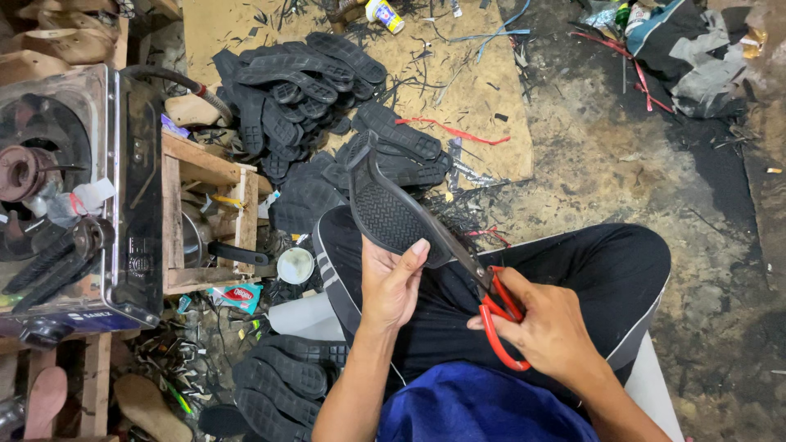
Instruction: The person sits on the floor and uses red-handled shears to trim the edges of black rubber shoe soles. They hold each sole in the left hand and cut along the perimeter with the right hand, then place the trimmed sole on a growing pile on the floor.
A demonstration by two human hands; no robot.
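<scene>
**Scissors working along a black rubber sole**

The left hand (391, 282) is gripping a black rubber sole (389, 209) from beneath, thumb lying across its near end, fingers curled behind it; the sole is standing tilted above the person's lap, its ridged tread facing the camera, its far end curving up and away. The right hand (550, 327) is holding red-handled scissors (491, 307), fingers threaded through the loops; the dark blades are running along the sole's right edge, touching it, though how far apart they are standing I cannot tell.

The person is sitting with black trousers (606, 278) crossed and a blue shirt (483, 409) showing at the near edge; a thin red strip (450, 131) is lying on the brown board (458, 74) beyond the knees, among dark offcuts; a heap of black soles (303, 90) is piling up at the far centre, just past the held sole, and more soles (282, 381) are stacking near the person's left knee.

To the left, a wooden crate (205, 221) is standing beside a metal gas stove (82, 196); a small white cup (295, 264) is sitting on the floor just right of the crate; crumpled cloth and bags (688, 49) are lying at the far right on the dirty concrete floor (655, 164).
</scene>
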